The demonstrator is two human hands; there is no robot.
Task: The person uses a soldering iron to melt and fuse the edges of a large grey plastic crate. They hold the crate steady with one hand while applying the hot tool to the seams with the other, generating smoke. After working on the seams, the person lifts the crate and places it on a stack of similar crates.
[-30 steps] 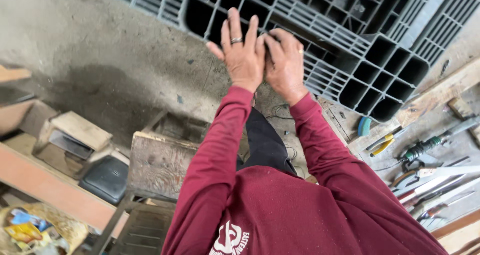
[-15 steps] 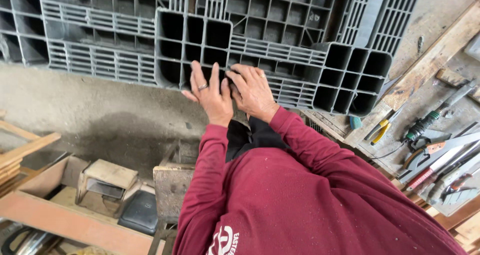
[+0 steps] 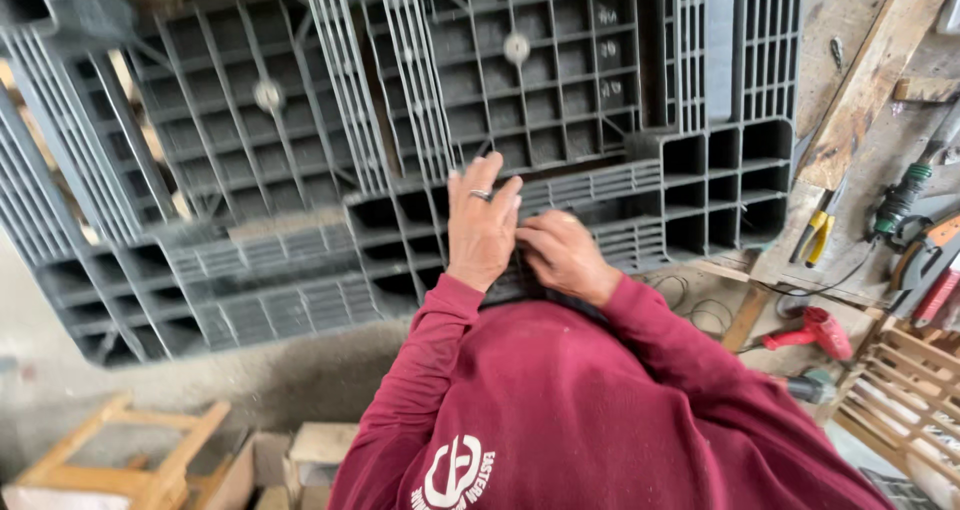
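Right under my left hand (image 3: 482, 225), fingers spread open and flat, stands the grey plastic pallet (image 3: 400, 150), tipped up on edge and reaching well above and to both sides of my hands. My right hand (image 3: 562, 255) sits just beside the left, fingers curled against the ribs; whether it grips anything I cannot tell. I judge the pallet stiff, bulky and fairly heavy; its open cells and ribs offer good fingerholds.

Concrete floor (image 3: 180, 390) bears grey plastic pallets (image 3: 400, 150), wooden stool (image 3: 130, 450).
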